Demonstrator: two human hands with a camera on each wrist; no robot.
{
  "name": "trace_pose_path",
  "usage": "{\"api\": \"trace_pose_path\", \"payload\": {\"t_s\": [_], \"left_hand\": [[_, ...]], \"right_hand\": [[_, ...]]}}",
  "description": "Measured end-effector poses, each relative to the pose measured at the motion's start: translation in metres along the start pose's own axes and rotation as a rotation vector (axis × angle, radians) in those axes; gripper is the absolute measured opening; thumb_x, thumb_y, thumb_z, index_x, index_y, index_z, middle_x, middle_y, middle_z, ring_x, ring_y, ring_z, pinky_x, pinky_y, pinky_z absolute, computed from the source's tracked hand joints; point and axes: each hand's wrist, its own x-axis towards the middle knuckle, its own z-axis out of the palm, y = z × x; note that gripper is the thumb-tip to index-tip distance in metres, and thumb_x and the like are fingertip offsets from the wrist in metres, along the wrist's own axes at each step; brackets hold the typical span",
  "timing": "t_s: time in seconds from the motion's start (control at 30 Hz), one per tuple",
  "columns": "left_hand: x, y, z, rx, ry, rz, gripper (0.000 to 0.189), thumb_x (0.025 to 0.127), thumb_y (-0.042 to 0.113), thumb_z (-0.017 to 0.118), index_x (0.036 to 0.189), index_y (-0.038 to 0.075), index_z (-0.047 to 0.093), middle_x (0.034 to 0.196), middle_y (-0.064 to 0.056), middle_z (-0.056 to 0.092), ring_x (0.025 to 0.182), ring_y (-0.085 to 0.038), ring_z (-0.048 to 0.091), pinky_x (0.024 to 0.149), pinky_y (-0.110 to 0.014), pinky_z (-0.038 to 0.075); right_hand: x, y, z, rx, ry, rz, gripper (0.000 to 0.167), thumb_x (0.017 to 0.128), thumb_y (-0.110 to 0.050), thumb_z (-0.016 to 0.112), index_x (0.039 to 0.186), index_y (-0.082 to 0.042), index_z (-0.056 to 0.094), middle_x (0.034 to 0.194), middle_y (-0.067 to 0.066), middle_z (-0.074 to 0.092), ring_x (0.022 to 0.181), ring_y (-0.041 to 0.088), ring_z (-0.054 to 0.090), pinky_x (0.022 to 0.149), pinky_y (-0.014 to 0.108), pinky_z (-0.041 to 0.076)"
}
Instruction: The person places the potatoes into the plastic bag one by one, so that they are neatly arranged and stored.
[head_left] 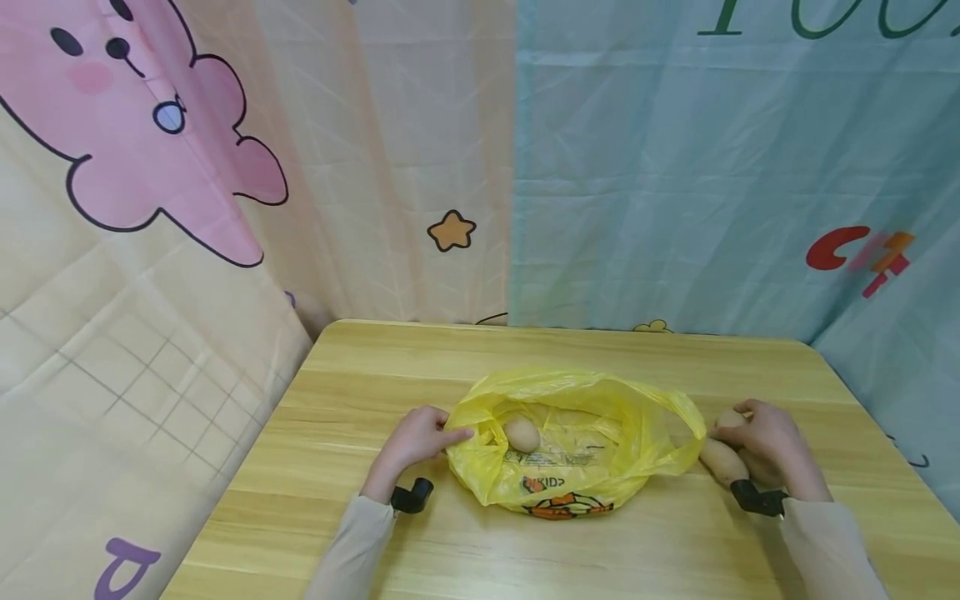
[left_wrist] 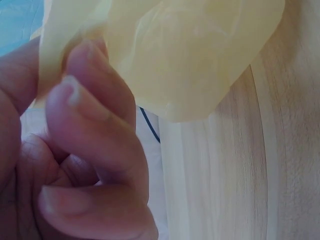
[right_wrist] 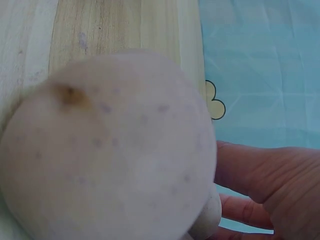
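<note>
A yellow plastic bag (head_left: 480,471) lies on the table with its mouth spread wide, and one potato (head_left: 522,435) sits inside it. My left hand (head_left: 418,437) pinches the bag's left rim between thumb and fingers; the left wrist view shows the thin yellow film (left_wrist: 185,65) at the fingertips. To the right of the bag, my right hand (head_left: 771,435) grips a potato (head_left: 726,420) among other potatoes (head_left: 722,462). Close up in the right wrist view, a large pale potato (right_wrist: 120,145) with a brown spot hides much of the hand and a smaller potato (right_wrist: 207,217).
The wooden table (head_left: 300,500) extends around the bag. Behind it hangs a patterned curtain (head_left: 405,167), pinkish on the left and blue-green on the right. A bag handle loop (head_left: 686,412) stands up near the potatoes at the right.
</note>
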Motion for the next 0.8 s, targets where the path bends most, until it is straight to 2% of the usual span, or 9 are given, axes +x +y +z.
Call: {"api": "trace_pose_path", "payload": {"t_s": [0.47, 0.6, 0.8], "left_hand": [[-0.0010, -0.0001, 0.0002, -0.008, 0.004, 0.014, 0.036, 0.086, 0.042, 0.068, 0.068, 0.012, 0.060, 0.052, 0.004, 0.050, 0.045, -0.010, 0.045, 0.043, -0.024, 0.033], [0.0000, -0.0003, 0.0000, -0.013, 0.001, 0.006, 0.036, 0.086, 0.042, 0.068, 0.067, 0.013, 0.060, 0.052, 0.004, 0.049, 0.044, -0.010, 0.044, 0.043, -0.024, 0.032], [0.0004, -0.0024, 0.0002, 0.000, 0.017, 0.027, 0.036, 0.086, 0.041, 0.069, 0.066, 0.012, 0.060, 0.052, 0.004, 0.052, 0.045, -0.009, 0.046, 0.043, -0.024, 0.032]], "right_hand": [[0.0024, 0.0034, 0.0029, -0.026, 0.014, -0.012, 0.071, 0.088, -0.044, 0.063, 0.118, 0.018, 0.045, 0.110, 0.041, 0.050, 0.095, 0.056, 0.049, 0.073, 0.058, 0.040], [0.0031, 0.0038, 0.0048, -0.021, 0.035, -0.034, 0.068, 0.088, -0.040, 0.064, 0.116, 0.019, 0.046, 0.107, 0.041, 0.052, 0.094, 0.056, 0.050, 0.073, 0.058, 0.041], [0.0031, 0.0028, 0.0072, 0.004, 0.046, -0.032, 0.067, 0.088, -0.039, 0.065, 0.115, 0.020, 0.046, 0.107, 0.042, 0.051, 0.094, 0.056, 0.049, 0.076, 0.059, 0.040]]}}
